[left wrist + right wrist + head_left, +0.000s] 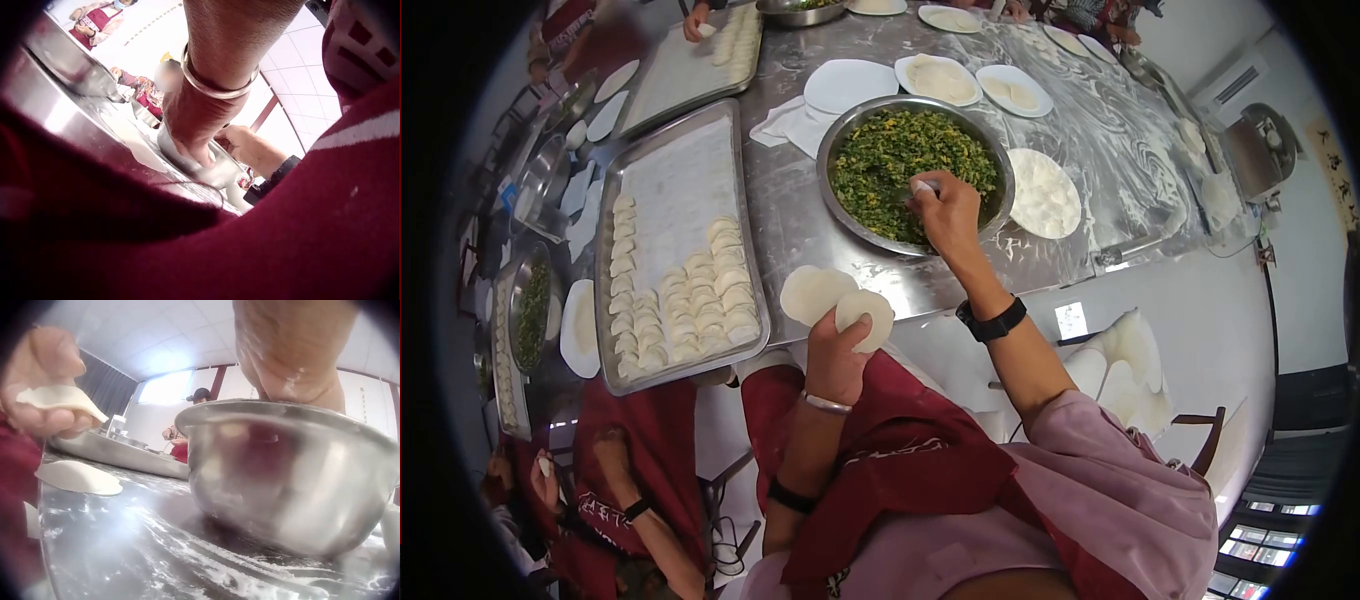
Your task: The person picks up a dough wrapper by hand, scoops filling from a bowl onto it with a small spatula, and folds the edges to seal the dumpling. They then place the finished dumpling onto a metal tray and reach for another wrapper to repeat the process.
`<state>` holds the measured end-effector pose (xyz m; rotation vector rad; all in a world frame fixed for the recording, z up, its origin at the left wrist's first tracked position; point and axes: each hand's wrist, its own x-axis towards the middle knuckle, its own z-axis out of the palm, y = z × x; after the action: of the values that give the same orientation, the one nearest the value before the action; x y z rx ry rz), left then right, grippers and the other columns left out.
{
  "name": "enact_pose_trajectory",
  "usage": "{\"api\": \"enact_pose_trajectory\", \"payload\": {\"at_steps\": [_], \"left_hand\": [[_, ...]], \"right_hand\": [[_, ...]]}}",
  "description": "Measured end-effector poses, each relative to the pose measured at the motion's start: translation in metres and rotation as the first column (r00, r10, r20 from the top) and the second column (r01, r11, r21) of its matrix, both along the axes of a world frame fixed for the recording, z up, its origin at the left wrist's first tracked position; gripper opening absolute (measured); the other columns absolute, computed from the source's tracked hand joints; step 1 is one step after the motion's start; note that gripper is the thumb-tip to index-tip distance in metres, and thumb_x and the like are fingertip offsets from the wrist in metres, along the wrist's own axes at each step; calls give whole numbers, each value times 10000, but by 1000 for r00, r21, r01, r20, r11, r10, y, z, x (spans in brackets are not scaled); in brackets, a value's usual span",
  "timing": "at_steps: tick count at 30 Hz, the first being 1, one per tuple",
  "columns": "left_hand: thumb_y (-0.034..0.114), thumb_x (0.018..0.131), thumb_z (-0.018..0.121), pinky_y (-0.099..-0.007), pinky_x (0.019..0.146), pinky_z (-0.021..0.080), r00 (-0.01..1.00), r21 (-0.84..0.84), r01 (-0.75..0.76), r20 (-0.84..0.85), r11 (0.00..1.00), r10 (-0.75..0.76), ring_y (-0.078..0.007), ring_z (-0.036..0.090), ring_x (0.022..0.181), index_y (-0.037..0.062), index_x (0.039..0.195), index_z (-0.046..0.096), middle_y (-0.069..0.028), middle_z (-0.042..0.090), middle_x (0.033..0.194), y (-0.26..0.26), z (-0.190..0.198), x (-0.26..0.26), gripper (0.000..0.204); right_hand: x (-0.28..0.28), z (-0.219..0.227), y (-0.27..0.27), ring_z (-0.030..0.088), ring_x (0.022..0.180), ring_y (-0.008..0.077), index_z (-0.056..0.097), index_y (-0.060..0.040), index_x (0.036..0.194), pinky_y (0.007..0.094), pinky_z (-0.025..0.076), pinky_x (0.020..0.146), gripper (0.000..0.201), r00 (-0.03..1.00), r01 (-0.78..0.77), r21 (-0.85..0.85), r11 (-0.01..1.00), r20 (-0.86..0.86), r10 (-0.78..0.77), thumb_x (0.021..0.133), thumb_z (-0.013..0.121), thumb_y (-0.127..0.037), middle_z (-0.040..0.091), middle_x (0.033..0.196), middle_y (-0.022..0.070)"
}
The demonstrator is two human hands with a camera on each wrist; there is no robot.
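My left hand (836,362) pinches a round dough wrapper (866,318) under its thumb, near the table's front edge. In the right wrist view that wrapper (62,400) lies across the curled fingers. Just beyond, overlapping pale wrappers (808,293) lie on the steel table. My right hand (950,212) is inside the rim of a steel bowl (828,190), over chopped green filling with yellow bits (890,150). Its fingers are curled round a thin metal utensil, mostly hidden by the hand and the filling. From the right wrist, the bowl's wall (281,481) conceals the fingertips.
Left of the bowl, a metal tray (760,330) holds rows of folded dumplings (700,300). A plate of white flour (1045,195) stands right of the bowl, with plates of wrappers (940,78) behind it. Other people in red aprons (635,470) work alongside.
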<state>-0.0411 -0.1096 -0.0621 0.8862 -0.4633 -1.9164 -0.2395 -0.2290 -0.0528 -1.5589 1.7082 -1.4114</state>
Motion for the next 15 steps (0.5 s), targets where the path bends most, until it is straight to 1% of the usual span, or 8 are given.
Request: {"api": "enact_pose_trajectory", "payload": {"at_steps": [3,4,6,9,12,15], "left_hand": [[43,880,573,-335,865,517,1000,-18,5,-8,1000,-5,-208,610,1028,-25,1203,542,-102,601,1130,0,0,1,332],[44,881,572,-338,870,517,1000,-21,8,-3,1000,-8,-211,609,1032,-28,1201,542,-104,601,1129,1,0,0,330],[47,883,570,-343,878,518,1000,-28,11,5,1000,-11,-217,609,1039,-33,1197,541,-109,600,1127,0,1,-1,326],[44,893,556,-351,884,517,1000,-45,1,2,999,0,-225,609,1047,-41,1187,543,-115,600,1122,-4,7,1,307],[49,907,554,-360,881,517,999,-48,-44,-22,998,43,-235,613,1044,-48,1179,545,-122,604,1116,-13,12,4,289],[60,923,554,-389,889,513,997,-79,-69,-40,994,66,-247,613,1047,-48,1183,543,-132,611,1120,-27,15,10,282]], "right_hand": [[4,1,-2,694,672,174,662,80,932,265,568,603,154,990,-6,53,999,139,-2,912,580,-49,679,792,118],[5,1,-5,697,663,181,662,80,924,266,560,583,146,969,-2,78,997,247,-17,905,579,-39,680,774,126],[5,1,-10,703,646,196,661,79,909,268,544,541,132,891,-5,128,992,450,-53,891,575,-19,681,738,143],[1,4,-11,702,650,229,630,106,935,270,577,543,140,799,-54,192,980,596,-73,904,551,-5,677,830,176],[-4,7,-11,713,730,272,583,138,1034,312,613,637,195,750,-92,255,962,654,-101,924,511,-6,670,890,229],[-6,7,-13,712,736,294,557,150,1062,320,620,659,211,723,-96,284,954,679,-129,928,499,-3,665,896,247]]}}
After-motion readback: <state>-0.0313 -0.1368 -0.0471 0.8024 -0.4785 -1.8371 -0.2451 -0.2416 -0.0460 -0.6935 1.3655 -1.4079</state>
